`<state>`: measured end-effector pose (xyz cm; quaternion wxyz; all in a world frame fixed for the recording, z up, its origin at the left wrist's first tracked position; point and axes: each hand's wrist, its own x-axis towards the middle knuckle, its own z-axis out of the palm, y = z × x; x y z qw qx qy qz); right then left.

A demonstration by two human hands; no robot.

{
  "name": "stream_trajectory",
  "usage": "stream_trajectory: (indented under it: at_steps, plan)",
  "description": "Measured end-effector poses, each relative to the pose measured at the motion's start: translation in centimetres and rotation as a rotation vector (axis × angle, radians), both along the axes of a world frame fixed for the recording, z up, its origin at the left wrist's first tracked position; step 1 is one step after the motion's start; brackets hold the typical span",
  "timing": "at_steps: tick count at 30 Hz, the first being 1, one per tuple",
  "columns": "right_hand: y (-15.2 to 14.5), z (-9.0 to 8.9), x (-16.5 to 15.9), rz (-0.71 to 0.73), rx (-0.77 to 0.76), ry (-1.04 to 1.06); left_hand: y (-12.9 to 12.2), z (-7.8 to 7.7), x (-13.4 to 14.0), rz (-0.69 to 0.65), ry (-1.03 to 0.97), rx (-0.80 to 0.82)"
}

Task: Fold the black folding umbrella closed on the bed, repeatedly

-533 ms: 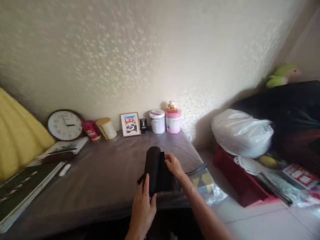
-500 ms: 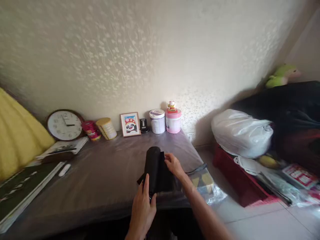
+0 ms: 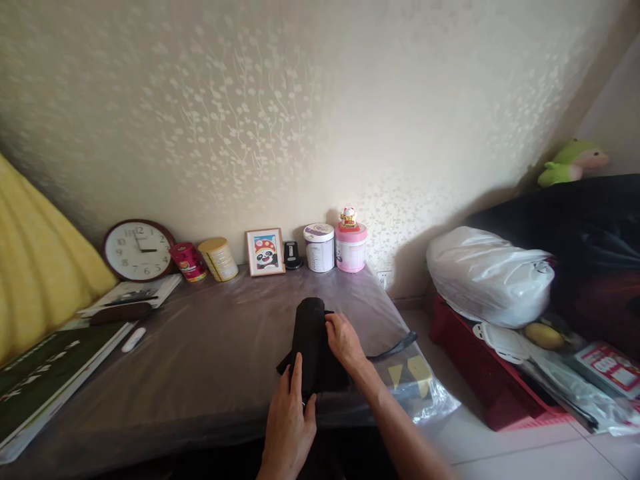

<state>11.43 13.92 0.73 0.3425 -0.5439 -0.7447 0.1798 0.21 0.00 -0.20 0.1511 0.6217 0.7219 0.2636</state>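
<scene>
The black rolled bundle [image 3: 309,337] is at lower centre, its near end gripped by the left hand [image 3: 289,420]; the right hand [image 3: 345,341] pinches its loose edge. Behind, at centre, stand a white tub [image 3: 320,255] and a pink tub [image 3: 353,253], both lidded, contents hidden. At lower right, a red basket [image 3: 465,363] holds a yellow object [image 3: 544,335] and apparently supports a bulging white bag [image 3: 487,277].

Beyond the right hand [image 3: 346,341], a pale wall [image 3: 380,100] is spanning the background, its leafy vine pattern [image 3: 245,107] catching soft, patchy light. A grey-brown covered table [image 3: 215,340] is stretching ahead and to the left of the left hand [image 3: 289,427], reaching toward the wall. To the right of the right hand, pale floor tiles [image 3: 465,430] are showing thin joints, while a shadow [image 3: 413,267] is darkening the lower wall.
</scene>
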Motion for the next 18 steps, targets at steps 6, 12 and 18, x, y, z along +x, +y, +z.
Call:
stream_trajectory:
  at_steps: [6,12,18]
  plan:
    - [-0.4,-3.3,-3.9,-0.045,-0.031,0.073,0.2,-0.9,0.1,0.009,0.065,0.019]
    - [0.4,-2.8,-6.1,-0.099,-0.079,0.085,0.3,-0.4,1.0,0.034,0.229,-0.059]
    - [0.4,-0.2,-6.9,-0.138,-0.2,0.019,0.8,-0.5,1.7,0.046,0.332,-0.19]
